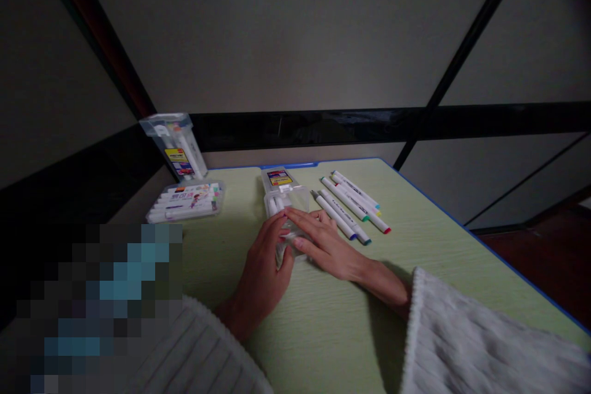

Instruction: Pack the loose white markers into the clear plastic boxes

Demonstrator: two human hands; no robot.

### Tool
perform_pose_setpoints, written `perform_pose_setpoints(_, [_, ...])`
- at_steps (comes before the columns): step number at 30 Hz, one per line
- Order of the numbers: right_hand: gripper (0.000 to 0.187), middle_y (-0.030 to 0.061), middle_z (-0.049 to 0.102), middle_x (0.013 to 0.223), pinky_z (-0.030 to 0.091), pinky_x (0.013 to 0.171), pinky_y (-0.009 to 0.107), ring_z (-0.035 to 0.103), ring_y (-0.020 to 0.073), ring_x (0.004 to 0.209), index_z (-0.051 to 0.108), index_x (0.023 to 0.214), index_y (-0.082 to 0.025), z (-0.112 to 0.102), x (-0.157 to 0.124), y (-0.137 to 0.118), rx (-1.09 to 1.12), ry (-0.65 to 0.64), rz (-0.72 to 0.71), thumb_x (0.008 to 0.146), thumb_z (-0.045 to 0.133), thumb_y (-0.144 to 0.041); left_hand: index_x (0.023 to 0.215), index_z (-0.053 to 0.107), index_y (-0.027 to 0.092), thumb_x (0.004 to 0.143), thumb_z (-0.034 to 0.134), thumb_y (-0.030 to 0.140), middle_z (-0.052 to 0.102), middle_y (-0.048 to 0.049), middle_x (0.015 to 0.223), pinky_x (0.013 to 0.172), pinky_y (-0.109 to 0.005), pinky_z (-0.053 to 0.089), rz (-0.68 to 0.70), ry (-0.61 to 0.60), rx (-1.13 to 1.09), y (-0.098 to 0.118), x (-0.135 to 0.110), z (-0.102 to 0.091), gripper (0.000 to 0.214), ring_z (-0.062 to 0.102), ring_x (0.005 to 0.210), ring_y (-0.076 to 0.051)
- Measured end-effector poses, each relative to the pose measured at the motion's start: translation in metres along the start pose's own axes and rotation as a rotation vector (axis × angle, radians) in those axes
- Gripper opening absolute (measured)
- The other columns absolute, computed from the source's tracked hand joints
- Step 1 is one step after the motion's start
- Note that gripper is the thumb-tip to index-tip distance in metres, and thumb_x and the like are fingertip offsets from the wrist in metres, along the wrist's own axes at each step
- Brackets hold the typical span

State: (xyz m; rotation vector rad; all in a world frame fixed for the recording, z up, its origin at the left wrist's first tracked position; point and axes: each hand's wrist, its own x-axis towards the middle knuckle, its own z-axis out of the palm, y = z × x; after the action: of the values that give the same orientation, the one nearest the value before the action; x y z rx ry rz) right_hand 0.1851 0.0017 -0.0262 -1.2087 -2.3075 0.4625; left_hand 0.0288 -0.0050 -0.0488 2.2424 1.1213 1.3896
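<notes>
A clear plastic marker case (302,198) lies on the table in front of me, its label side at the far end. A few white markers (273,204) show inside it. My left hand (265,261) curves around the near left side of the case, thumb and fingers against it. From the right, my right hand (325,247) reaches across the case, fingers over its top and side. The fingertips of both hands meet near the middle, hiding much of the case's near part. Just right of the case lie several loose white markers (344,200) with coloured ends.
At the table's far left, one clear marker case (196,157) stands tilted, and another case of markers (184,202) lies flat before it. The pale green table (323,332) has a blue edge. Cabinet panels (295,43) rise behind it.
</notes>
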Motion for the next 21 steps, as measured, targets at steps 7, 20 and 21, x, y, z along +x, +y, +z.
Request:
perform_pose_setpoints(7, [0.059, 0.0074, 0.036, 0.139, 0.034, 0.083, 0.045, 0.038, 0.0280, 0.106, 0.027, 0.138, -0.018, -0.0013, 0.0009, -0.0036, 0.021, -0.013, 0.031, 0.089, 0.027, -0.051, 0.113, 0.042, 0.018, 0.076, 0.044, 0.004, 0.047, -0.0101, 0.111, 0.078, -0.030, 0.052, -0.015, -0.010, -0.008, 0.0044, 0.0002, -0.0003, 0.039, 0.060, 0.085, -0.014])
perform_pose_setpoints(20, [0.057, 0.0076, 0.035, 0.140, 0.034, 0.085, 0.045, 0.039, 0.0273, 0.105, 0.029, 0.137, -0.020, 0.0002, 0.0016, -0.0020, 0.000, 0.014, 0.011, 0.089, 0.027, -0.050, 0.099, 0.047, 0.019, 0.076, 0.044, 0.006, 0.051, -0.0073, 0.100, 0.084, -0.036, 0.048, 0.013, -0.045, 0.051, 0.0066, 0.0024, -0.0029, 0.027, 0.054, 0.097, -0.020])
perform_pose_setpoints(21, [0.057, 0.0076, 0.035, 0.140, 0.034, 0.084, 0.045, 0.039, 0.0273, 0.105, 0.028, 0.138, -0.020, 0.0002, 0.0016, -0.0019, -0.003, 0.011, 0.010, 0.089, 0.027, -0.050, 0.099, 0.047, 0.019, 0.076, 0.044, 0.005, 0.051, -0.0072, 0.099, 0.085, -0.036, 0.048, 0.016, -0.044, 0.053, 0.0063, 0.0024, -0.0027, 0.027, 0.053, 0.097, -0.019])
